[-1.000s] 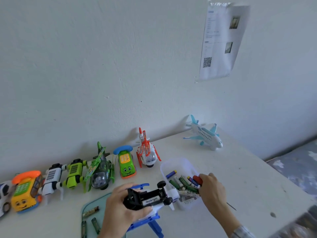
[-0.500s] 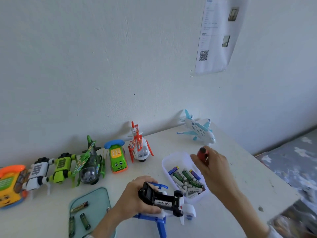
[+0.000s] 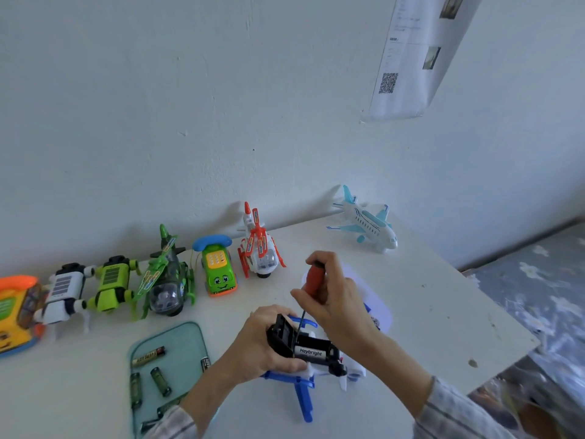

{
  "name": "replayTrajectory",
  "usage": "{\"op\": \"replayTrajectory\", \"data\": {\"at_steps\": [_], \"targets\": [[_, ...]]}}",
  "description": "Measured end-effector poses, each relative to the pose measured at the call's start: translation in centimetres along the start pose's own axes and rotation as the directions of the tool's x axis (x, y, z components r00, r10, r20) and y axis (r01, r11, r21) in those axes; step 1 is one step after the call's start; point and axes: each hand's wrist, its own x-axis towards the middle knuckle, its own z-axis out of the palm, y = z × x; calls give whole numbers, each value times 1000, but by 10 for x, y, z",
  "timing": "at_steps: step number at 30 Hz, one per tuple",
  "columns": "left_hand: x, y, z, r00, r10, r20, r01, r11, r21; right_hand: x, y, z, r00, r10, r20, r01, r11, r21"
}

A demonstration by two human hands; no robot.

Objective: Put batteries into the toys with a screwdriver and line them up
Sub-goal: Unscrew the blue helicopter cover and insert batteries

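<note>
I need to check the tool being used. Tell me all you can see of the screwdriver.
The screwdriver has a thick red handle that looks like plastic and a thin dark metal shaft. The right hand grips the handle, holding the tool almost upright, tilted slightly. Its tip points down into the black underside of the toy that the left hand holds above the table. The tip itself is too small to make out.

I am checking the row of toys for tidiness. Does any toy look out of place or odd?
Yes. The light blue airplane stands alone near the far right corner of the table, apart from the row along the wall that ends at the red helicopter. Nothing looks spilled or damaged.
</note>
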Motion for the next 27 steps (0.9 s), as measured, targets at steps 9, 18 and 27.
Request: {"op": "replayTrajectory", "data": {"at_steps": [9, 18, 27], "targets": [[-1, 11, -2, 992, 121, 32, -120, 992, -38, 6, -8, 11, 990, 16, 137, 5, 989, -151], [-1, 6, -2, 997, 53, 51, -50, 996, -74, 17, -21, 8, 934, -18, 357, 155, 920, -360], [-3, 3, 1, 999, -7, 52, 7, 1000, -13, 8, -2, -1, 988, 0, 155, 17, 994, -108]]}}
